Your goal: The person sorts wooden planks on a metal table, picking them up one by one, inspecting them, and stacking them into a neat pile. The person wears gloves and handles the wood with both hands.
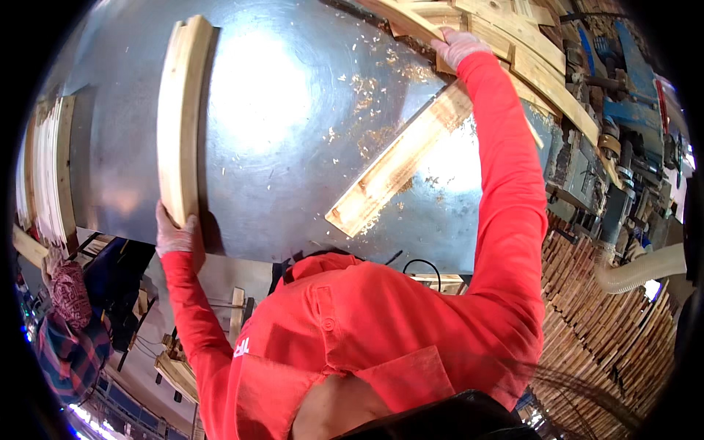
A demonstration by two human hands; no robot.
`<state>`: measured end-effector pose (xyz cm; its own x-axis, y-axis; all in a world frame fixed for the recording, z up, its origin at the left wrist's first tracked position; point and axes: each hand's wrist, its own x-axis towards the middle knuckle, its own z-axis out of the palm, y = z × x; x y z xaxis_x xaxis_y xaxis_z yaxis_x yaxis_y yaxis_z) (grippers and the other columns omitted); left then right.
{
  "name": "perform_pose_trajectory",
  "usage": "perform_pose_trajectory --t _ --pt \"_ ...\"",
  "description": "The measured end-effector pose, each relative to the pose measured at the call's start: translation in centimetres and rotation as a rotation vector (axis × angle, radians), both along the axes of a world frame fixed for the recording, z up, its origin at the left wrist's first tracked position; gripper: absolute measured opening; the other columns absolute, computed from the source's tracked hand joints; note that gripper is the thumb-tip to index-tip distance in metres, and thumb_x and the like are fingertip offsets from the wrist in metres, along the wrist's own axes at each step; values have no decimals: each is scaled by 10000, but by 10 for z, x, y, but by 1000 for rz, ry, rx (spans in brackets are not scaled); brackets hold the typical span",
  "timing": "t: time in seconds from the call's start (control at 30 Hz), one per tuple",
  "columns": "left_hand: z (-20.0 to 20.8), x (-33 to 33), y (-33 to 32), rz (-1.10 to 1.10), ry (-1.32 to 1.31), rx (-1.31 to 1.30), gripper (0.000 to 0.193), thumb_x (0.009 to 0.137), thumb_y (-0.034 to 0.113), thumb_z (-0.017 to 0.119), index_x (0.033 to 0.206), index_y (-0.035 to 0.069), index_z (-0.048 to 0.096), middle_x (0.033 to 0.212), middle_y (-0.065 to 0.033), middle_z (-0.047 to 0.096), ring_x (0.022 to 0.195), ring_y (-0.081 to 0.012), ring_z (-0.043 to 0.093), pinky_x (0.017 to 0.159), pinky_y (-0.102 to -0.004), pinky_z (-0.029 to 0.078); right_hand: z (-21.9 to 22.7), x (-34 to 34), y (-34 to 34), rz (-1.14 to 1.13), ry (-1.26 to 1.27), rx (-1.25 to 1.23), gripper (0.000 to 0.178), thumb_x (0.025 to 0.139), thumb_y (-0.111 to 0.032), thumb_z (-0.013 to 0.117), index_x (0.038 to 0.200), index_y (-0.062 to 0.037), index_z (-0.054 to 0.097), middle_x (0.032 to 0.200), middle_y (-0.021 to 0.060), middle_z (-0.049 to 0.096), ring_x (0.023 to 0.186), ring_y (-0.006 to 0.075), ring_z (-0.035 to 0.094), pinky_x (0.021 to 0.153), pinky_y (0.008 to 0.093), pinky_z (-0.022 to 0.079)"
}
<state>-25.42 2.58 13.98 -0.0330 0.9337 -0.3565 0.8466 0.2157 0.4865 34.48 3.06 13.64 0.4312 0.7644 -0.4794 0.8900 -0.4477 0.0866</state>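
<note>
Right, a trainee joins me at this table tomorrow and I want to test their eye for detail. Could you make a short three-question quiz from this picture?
1. True or false: the left hand is at the end of the long pale wood piece nearest the person's body.

2. What lies scattered on the metal tabletop?
A) screws
B) wood shavings
C) folded rags

3. Which hand reaches to the pile of boards at the upper right?

Key: 1. True; 2. B; 3. The right hand.
</note>
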Motion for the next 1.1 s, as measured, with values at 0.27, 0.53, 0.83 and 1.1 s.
perform_pose_trajectory --t 0.27,0.53,0.83,1.1 --pt "-33 -57 30 -126 227 18 872 709 368 759 1400 88 305 1224 -231 563 1126 -380 556 928 -407 448 -79 -162 45 -214 525 503 762 835 -619 496 1205 46 525 1124 280 602 1086 392 570 932 412 444" --pt "-17 -28 41 -166 404 -71 1136 674 459 785 1465 -1 111 1441 -279 309 1319 -375 363 1056 -370 345 -94 -427 117 -78 1054 528 461 898 -381 526 1158 -1 522 1063 229 621 1050 340 579 886 394 454" --pt "-41 -124 46 -188 331 190 923 728 233 763 1457 67 221 1339 -265 443 1227 -351 463 1013 -402 395 -34 -173 -94 1065 128 -124 1313 423 -723 751 1460 -101 238 1472 172 306 1344 322 306 1083 575 175" --pt "-34 -98 55 -122 226 435 869 784 320 734 1460 86 240 1415 -232 387 1269 -372 415 1037 -424 365 2 -139 -89 844 320 113 1006 646 -571 721 1433 -112 294 1225 133 527 1136 312 511 1015 480 385"
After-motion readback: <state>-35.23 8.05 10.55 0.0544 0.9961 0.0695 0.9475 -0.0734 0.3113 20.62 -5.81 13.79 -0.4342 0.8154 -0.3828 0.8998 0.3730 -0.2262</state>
